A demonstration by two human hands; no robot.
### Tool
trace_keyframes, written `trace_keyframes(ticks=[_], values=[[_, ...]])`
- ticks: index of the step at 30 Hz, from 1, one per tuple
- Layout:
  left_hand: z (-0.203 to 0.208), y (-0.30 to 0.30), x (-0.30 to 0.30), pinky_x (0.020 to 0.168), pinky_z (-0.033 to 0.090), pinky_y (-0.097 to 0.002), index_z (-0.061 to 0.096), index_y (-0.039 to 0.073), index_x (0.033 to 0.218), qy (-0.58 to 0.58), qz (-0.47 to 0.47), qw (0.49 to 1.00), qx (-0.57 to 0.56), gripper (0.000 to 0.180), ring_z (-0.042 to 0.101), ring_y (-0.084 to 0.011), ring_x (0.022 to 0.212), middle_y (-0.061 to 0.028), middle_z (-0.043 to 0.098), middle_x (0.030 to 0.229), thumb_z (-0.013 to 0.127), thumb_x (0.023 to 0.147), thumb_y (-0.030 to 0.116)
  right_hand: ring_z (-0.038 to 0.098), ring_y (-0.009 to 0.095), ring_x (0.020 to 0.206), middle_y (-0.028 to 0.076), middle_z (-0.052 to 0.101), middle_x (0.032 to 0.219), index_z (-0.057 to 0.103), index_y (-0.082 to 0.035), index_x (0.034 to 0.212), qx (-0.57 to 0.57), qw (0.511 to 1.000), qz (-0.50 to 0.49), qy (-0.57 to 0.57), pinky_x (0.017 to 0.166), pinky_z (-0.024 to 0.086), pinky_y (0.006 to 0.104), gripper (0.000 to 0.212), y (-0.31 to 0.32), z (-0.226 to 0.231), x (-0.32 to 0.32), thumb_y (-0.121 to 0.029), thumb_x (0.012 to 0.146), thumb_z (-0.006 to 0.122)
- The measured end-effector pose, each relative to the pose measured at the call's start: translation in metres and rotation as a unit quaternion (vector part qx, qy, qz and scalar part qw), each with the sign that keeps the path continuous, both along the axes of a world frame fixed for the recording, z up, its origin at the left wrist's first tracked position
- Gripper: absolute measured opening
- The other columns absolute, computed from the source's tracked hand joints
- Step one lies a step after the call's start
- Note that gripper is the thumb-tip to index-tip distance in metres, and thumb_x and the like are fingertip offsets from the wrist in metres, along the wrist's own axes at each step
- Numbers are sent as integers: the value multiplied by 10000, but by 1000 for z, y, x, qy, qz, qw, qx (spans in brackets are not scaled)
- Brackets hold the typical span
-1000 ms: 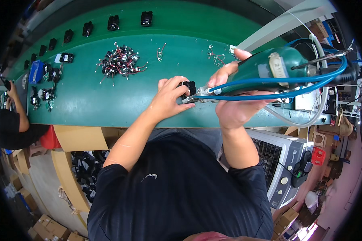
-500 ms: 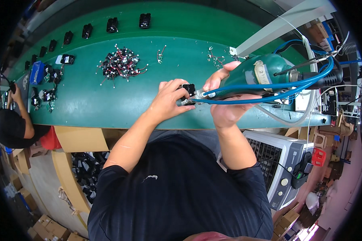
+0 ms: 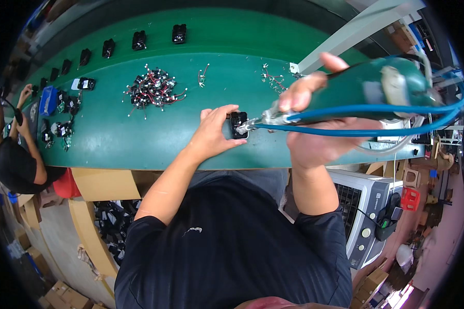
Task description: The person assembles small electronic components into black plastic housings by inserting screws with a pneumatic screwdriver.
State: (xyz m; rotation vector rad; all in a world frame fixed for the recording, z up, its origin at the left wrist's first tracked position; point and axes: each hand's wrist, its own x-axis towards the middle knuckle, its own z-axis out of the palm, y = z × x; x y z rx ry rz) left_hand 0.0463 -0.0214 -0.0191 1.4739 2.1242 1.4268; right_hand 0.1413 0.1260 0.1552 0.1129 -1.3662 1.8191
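A small black plastic case [image 3: 237, 119] rests on the green bench near its front edge. My left hand [image 3: 211, 135] grips the case from its left side, thumb at the near end and fingers at the far end. In my right hand [image 3: 317, 144] is a large green powered screwdriver [image 3: 353, 90] with a metal nose and blue hoses, tilted up to the right and blurred. The nose tip [image 3: 246, 126] is over the case's right part; whether it touches cannot be made out.
A pile of small wired parts [image 3: 152, 90] lies left of centre, with loose wires [image 3: 202, 77] beside it. Black cases [image 3: 139, 40] stand in a row along the far strip. A blue bin [image 3: 48, 100] and a co-worker [image 3: 18, 159] are at left. A grey post [image 3: 355, 38] rises at right.
My right hand has drawn the screwdriver rightward and raised its rear end. The case shows more fully now, shifted slightly left, and my left hand keeps its grip.
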Motion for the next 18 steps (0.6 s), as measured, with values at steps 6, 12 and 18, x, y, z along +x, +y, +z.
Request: trace_keyframes(ticks=[6,12,18], values=[[2,-1,-3,1005,365,-406,554,86,1365,34,-18,999,-19,873,614,-282,1168,-104,661,1261,950,629,339,598,174,598,101,593,715,492,72,1317,37,991,-74,-103,567,524,278,1113,-15,-40,-11,-921,841,336],[1,-1,-2,991,365,-403,579,88,1330,23,-21,999,-14,829,612,-289,1175,-105,664,1252,945,634,350,605,172,609,105,593,709,500,79,1299,23,990,-105,-91,570,528,283,1103,-23,-52,-15,-915,845,343],[4,-1,-2,975,367,-400,580,89,1318,26,-23,999,-5,819,619,-280,1162,-97,672,1238,947,633,345,616,182,630,116,601,724,508,63,1259,-2,991,-100,-83,584,535,290,1064,-26,-54,-13,-908,847,366]])
